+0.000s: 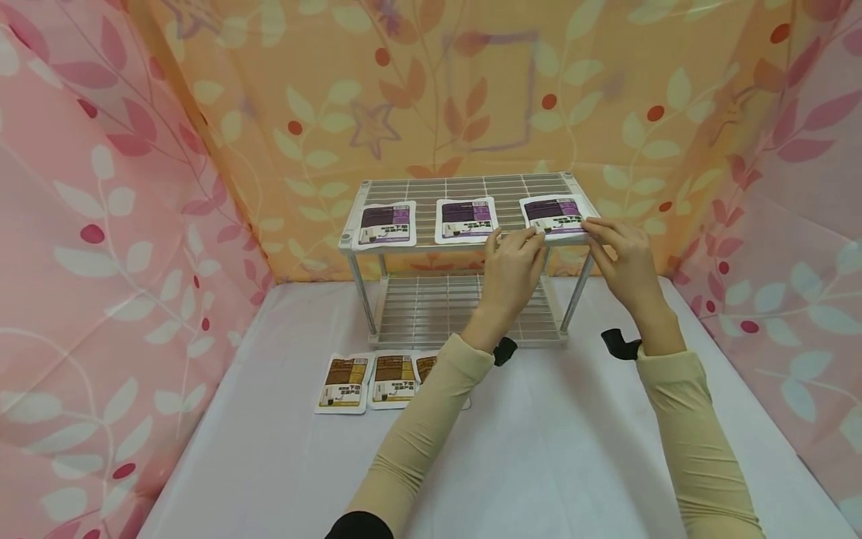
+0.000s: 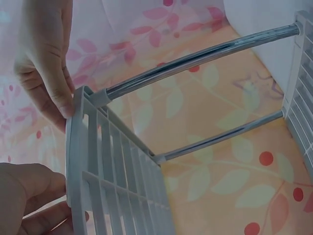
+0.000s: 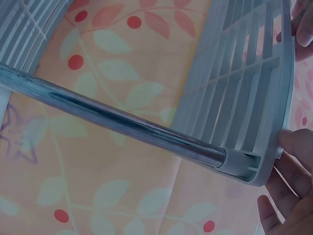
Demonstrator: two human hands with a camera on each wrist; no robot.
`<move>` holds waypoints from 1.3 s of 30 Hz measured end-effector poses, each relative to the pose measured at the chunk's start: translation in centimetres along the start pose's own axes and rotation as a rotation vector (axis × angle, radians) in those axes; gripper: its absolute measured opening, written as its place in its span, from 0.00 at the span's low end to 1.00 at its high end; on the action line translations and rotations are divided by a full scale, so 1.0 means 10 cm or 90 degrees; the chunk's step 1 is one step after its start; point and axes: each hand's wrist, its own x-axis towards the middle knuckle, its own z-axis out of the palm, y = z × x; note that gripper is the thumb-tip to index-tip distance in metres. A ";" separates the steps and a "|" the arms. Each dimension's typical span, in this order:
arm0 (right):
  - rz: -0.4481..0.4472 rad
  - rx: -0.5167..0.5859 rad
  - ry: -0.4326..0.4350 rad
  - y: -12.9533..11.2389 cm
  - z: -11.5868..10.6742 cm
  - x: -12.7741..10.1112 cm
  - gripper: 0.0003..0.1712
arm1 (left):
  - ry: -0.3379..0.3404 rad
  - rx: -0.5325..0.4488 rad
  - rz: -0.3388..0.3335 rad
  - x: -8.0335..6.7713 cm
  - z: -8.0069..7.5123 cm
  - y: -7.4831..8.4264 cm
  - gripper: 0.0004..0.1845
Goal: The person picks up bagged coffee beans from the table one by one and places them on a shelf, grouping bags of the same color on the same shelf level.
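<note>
On the rack's top shelf, at its right front corner, both hands are working the third purple packet point(image 1: 554, 213). From the head camera, the left hand point(image 1: 513, 263) pinches the packet's near left edge, and the right hand point(image 1: 622, 258) has its fingertips on the near right edge, so each grip is closed lightly on that packet. Two more purple packets point(image 1: 387, 224) sit to its left along the shelf's front edge. Down on the counter point(image 1: 539, 449), near the rack's point(image 1: 465, 187) left front leg, three brown packets point(image 1: 343, 382) lie side by side, untouched.

Over to the left wrist camera: a thumb and fingers point(image 2: 46, 73) press against the shelf's rim point(image 2: 78, 147); the packet itself is out of sight.

Right wrist camera now: fingertips point(image 3: 293, 147) touch the rim by the leg socket point(image 3: 239, 164).

My read: this is the squaring-up of the last purple packet. Next comes letting go cleanly without dragging it, then reaching low for the brown ones.
</note>
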 end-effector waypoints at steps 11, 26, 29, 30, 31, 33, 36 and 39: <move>-0.009 0.016 -0.019 0.02 -0.02 0.03 0.14 | -0.036 0.005 -0.005 0.01 -0.05 0.03 0.15; -0.014 0.018 0.002 -0.02 0.01 -0.02 0.14 | 0.006 0.006 0.018 -0.08 -0.04 0.00 0.17; -0.019 0.018 0.016 -0.03 0.03 -0.04 0.14 | 0.016 0.003 0.019 -0.10 -0.04 -0.02 0.17; -0.020 0.019 0.021 -0.04 0.04 -0.05 0.14 | 0.019 0.001 0.020 -0.11 -0.03 -0.03 0.17; -0.021 0.021 0.028 -0.05 0.05 -0.06 0.14 | 0.022 -0.004 0.020 -0.12 -0.03 -0.03 0.17; -0.023 0.025 0.043 -0.07 0.07 -0.07 0.13 | 0.030 -0.010 0.024 -0.14 -0.03 -0.04 0.17; -0.023 0.028 0.063 -0.10 0.10 -0.11 0.13 | 0.046 -0.031 0.035 -0.18 -0.03 -0.07 0.17; -0.022 0.032 0.079 -0.13 0.13 -0.15 0.15 | 0.068 -0.056 0.054 -0.22 -0.02 -0.10 0.17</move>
